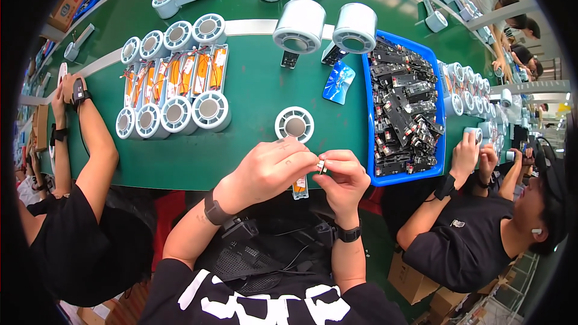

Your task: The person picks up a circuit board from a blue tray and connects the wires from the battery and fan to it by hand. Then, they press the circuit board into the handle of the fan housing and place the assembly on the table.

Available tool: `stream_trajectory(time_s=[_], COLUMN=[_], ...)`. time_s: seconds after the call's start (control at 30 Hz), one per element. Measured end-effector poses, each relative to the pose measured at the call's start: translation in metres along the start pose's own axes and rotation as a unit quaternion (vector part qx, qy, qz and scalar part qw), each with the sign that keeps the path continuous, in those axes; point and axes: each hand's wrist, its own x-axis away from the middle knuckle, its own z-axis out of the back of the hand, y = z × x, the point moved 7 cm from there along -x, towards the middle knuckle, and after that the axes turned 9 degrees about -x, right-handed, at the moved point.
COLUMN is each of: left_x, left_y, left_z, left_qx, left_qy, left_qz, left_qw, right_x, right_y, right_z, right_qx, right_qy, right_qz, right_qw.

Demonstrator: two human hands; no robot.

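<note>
In front of me my left hand [271, 168] and my right hand [343, 180] meet, fingertips pinched together. Between them is a small white-and-dark part [322, 167], too small to name exactly. Under my hands lies a pale blue device with a round slotted head [295, 125] and a grey centre. Its handle [300, 189] pokes out below my fingers, with an orange piece inside. My left hand covers the middle of this device.
A blue tray [441, 114] of black circuit-board parts stands at the right. Rows of pale blue devices [176, 111] with orange batteries lie left. Two devices [299, 24] stand head-up beyond, near a blue card [339, 83]. Co-workers sit at left and right [463, 222].
</note>
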Motion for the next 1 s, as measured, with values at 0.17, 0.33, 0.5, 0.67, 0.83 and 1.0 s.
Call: stream_trajectory(time_s=[0.17, 0.33, 0.5, 0.67, 0.83, 1.0], left_x=[0.0, 0.003, 0.003, 0.002, 0.003, 0.002], left_y=[-0.001, -0.009, -0.011, -0.013, -0.016, -0.018], left_z=[0.002, 0.001, 0.002, 0.002, 0.001, 0.002], left_qx=[0.005, 0.032, 0.038, 0.054, 0.062, 0.062], left_qy=[0.02, 0.044, 0.056, 0.061, 0.059, 0.054], left_qz=[0.007, 0.044, 0.06, 0.097, 0.08, 0.066], left_qw=[1.0, 0.998, 0.996, 0.992, 0.993, 0.994], right_x=[-0.002, -0.006, -0.005, -0.005, -0.017, -0.021], right_y=[0.0, -0.007, -0.001, 0.005, -0.003, -0.008], right_z=[0.0, -0.003, -0.001, 0.006, 0.003, -0.001], right_qx=[-0.007, 0.071, 0.086, 0.05, 0.06, 0.087], right_qy=[0.002, -0.023, -0.025, 0.033, -0.019, -0.04], right_qz=[-0.008, 0.019, -0.008, -0.069, 0.012, 0.024], right_qw=[1.0, 0.997, 0.996, 0.996, 0.998, 0.995])
